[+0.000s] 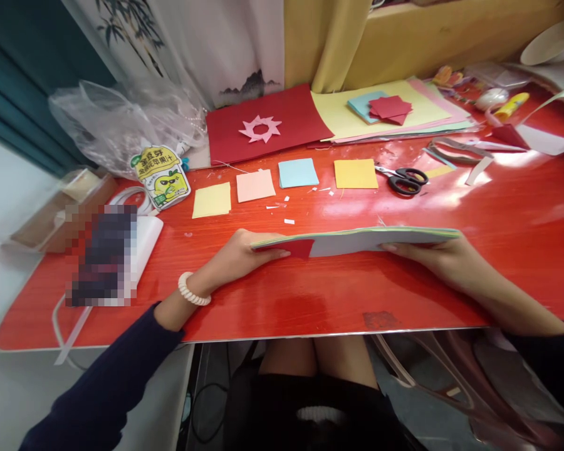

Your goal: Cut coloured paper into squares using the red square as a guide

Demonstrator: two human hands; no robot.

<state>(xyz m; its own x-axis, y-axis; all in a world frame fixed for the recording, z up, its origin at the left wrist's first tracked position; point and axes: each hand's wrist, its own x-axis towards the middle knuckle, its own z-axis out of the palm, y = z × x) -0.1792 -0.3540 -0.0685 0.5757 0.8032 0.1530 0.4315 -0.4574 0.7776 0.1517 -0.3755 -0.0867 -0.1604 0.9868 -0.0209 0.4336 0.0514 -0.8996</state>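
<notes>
Between both hands a stack of coloured paper sheets is held on edge above the red table, its near face pale grey-blue with a red piece at the left. My left hand grips the stack's left end, thumb on the near side. At the right end my right hand does the same; the fingers behind the paper are hidden. Beyond the stack lie small square paper piles: pale yellow, pink, light blue and orange-yellow. Black-handled scissors rest beside the last one.
Farther back, a pink paper star ring lies on a dark red sheet, beside large sheets bearing red squares. A yellow pouch, plastic bag and blurred-out item are left. Scraps lie right.
</notes>
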